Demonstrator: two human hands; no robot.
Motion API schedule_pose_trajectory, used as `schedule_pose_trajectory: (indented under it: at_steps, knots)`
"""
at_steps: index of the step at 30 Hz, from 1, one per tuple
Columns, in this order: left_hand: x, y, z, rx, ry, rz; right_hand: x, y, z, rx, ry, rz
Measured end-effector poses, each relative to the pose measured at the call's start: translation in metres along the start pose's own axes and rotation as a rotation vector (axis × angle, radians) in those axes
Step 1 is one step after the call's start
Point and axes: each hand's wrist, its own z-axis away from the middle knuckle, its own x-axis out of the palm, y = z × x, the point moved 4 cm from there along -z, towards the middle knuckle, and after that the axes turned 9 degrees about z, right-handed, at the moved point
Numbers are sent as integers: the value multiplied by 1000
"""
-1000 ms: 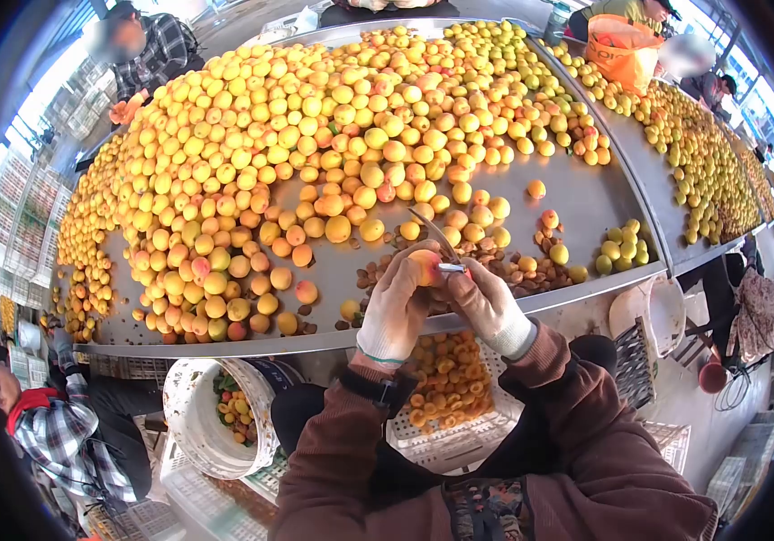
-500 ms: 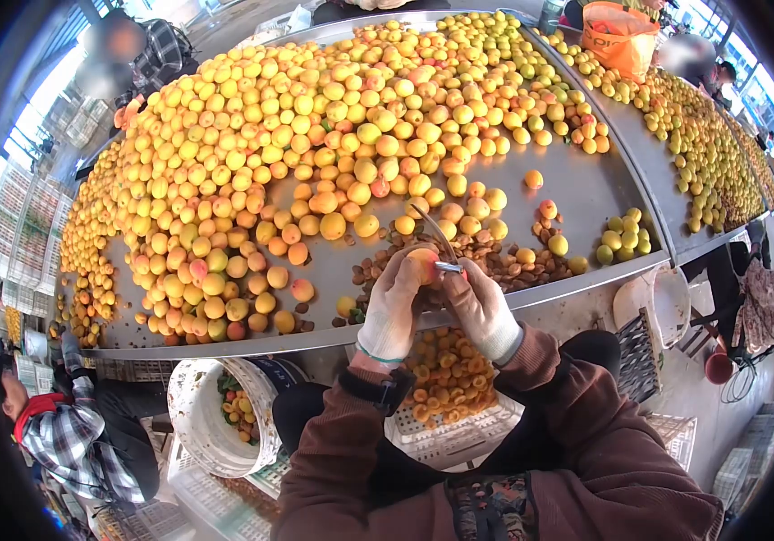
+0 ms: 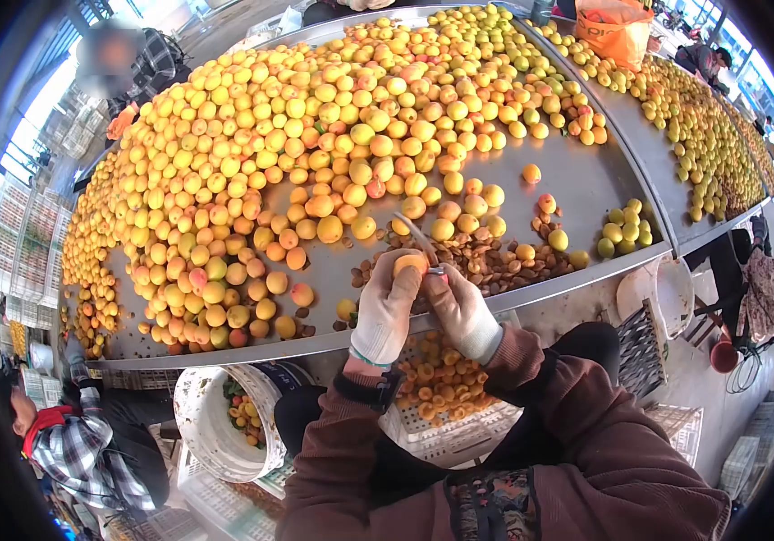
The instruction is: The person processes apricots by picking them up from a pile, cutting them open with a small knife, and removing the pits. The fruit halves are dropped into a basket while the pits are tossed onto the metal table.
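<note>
My left hand (image 3: 384, 308), in a whitish work glove, is closed around an orange apricot (image 3: 410, 263) at the table's front edge. A small curved knife (image 3: 416, 233) is gripped by my gloved right hand (image 3: 464, 317), its blade pointing up and left beside the fruit. Both hands nearly meet at the apricot. Just beyond them lies a heap of brown apricot pits (image 3: 484, 261). Below my hands, a pale plastic crate (image 3: 459, 444) holds pitted apricot halves (image 3: 436, 383). Whether the blade is inside the fruit is hard to see.
A large pile of whole apricots (image 3: 251, 135) covers much of the metal table (image 3: 576, 185). Greenish apricots (image 3: 626, 230) sit at the right. A white bucket (image 3: 211, 424) with apricots and leaves stands lower left, near a person in a plaid shirt (image 3: 89, 455). An orange bag (image 3: 615, 34) lies at the back.
Both hands have shifted slightly left with the apricot and knife. The fruit now shows a paler orange side, and the blade leans further left.
</note>
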Motion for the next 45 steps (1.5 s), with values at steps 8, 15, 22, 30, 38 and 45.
schedule_pose_trajectory:
  at_steps: [8, 15, 22, 30, 38, 45]
  knots:
    - [-15, -2, -9, 71, 151, 188, -20, -4, -6, -20, 51, 134]
    - [0, 3, -3, 82, 74, 98, -4, -5, 7, -7, -87, 15]
    - [5, -22, 1, 36, 59, 342, 6, -6, 12, -30, -89, 70]
    - [11, 1, -4, 395, 254, -342, 7, 8, 4, -66, 40, 384]
    - [-5, -2, -4, -154, 91, 506, 3, 3, 0, -154, -17, 703]
    - [-12, -2, -2, -22, 103, 269, -3, 2, -1, -217, -25, 737]
